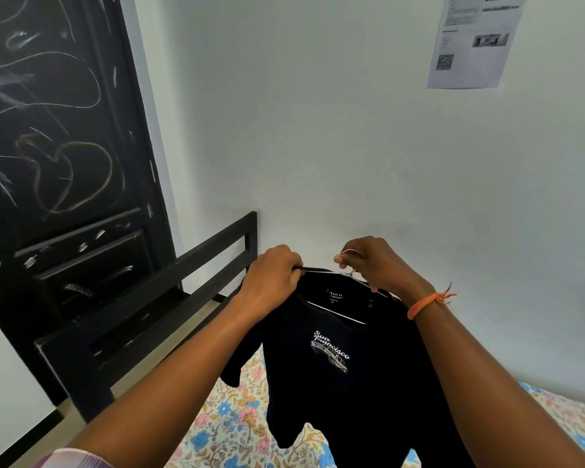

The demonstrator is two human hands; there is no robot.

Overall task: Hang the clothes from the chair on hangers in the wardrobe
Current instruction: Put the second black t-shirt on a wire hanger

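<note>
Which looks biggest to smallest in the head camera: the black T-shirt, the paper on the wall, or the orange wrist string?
1. Black T-shirt, nearest the camera
2. Paper on the wall, farther away
3. Orange wrist string

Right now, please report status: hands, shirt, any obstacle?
Left hand grips black T-shirt at shoulder. Right hand holds wire hanger hook. Shirt on hanger, over floral bed. No obstacle visible.

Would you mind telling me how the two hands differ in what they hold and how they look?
The left hand grips the T-shirt at its shoulder; the right hand pinches the hanger by its hook. The right wrist wears an orange thread; the left wrist is bare. Both are raised above the bed, holding up the same shirt.
</note>
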